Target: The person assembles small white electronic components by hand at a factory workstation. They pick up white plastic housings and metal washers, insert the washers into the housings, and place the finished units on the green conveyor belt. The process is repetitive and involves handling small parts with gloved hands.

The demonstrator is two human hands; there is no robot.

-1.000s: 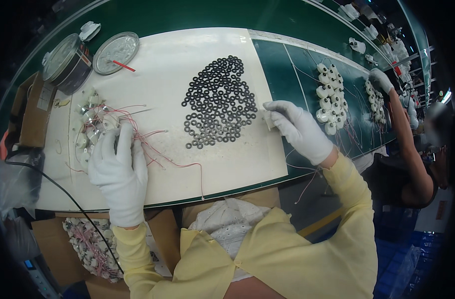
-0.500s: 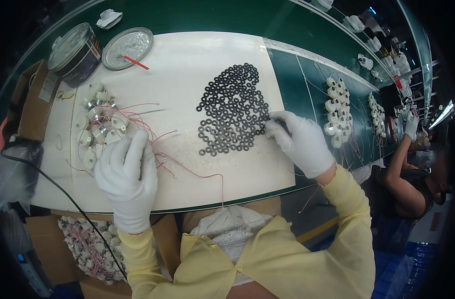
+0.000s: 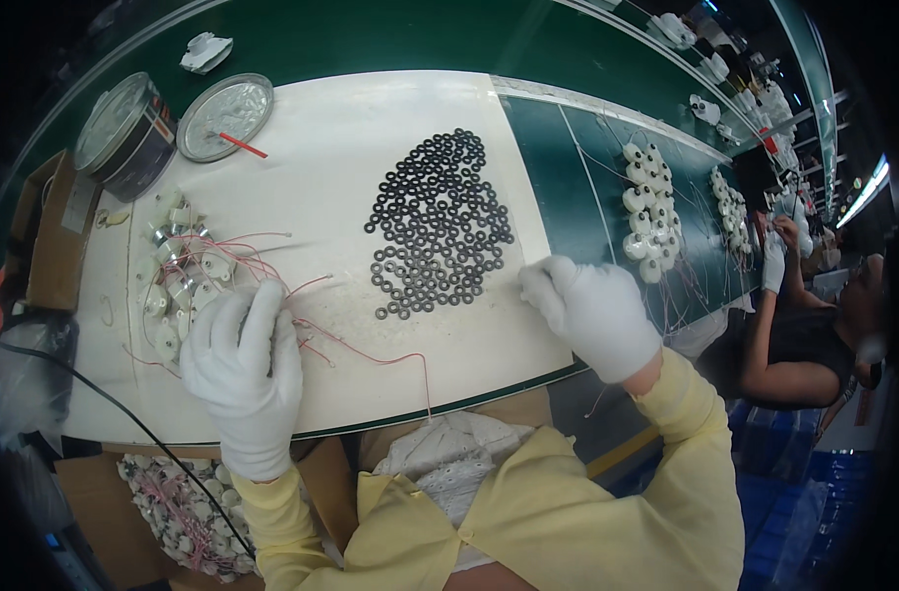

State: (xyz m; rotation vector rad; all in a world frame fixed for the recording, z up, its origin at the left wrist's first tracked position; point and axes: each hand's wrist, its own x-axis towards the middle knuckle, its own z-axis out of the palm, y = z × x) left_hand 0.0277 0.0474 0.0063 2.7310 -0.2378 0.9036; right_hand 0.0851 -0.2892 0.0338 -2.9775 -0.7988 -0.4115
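The gloved left hand [image 3: 241,384] has its grip loosely curled near the white wired parts [image 3: 216,266] on the desk [image 3: 312,138], the gloved right hand [image 3: 604,317] bends its grip just right of the black rings [image 3: 440,227], and with palms hidden, whatever either holds stays unclear

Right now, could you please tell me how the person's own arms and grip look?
The left grip and right grip are each covered by a plain white fabric glove. Long pale yellow sleeves cover the arms, and a bare strip of the right wrist shows between glove and sleeve.
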